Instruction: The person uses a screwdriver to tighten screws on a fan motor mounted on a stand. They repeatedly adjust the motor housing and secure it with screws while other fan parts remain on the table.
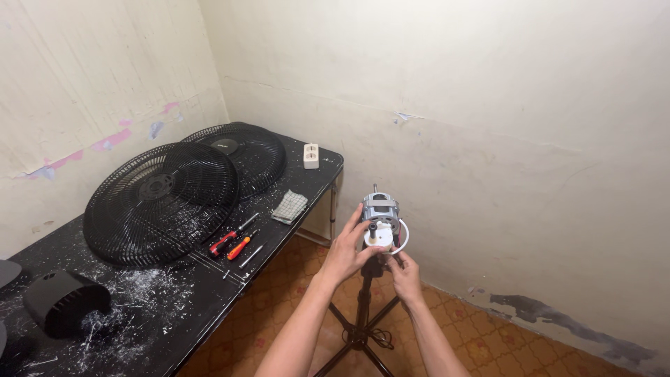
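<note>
Fan motor (380, 213), bare of its housing, sits atop a black tripod stand (361, 314) beside the table (174, 307). Left hand (343, 253) wraps its side; right hand (403, 274) pinches beneath it. Two fan grilles (164, 202) and screwdrivers (234, 241) lie on the table.

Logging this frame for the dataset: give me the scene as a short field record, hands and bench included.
left hand: grips the side of the fan motor
right hand: fingers at the motor's white underside
motor mount: black tripod stand, on tiled floor
white cable: loops beside the motor
table: black, paint-flecked
on table: two black fan grilles, two screwdrivers, checked cloth, white socket block, black motor cover
</note>
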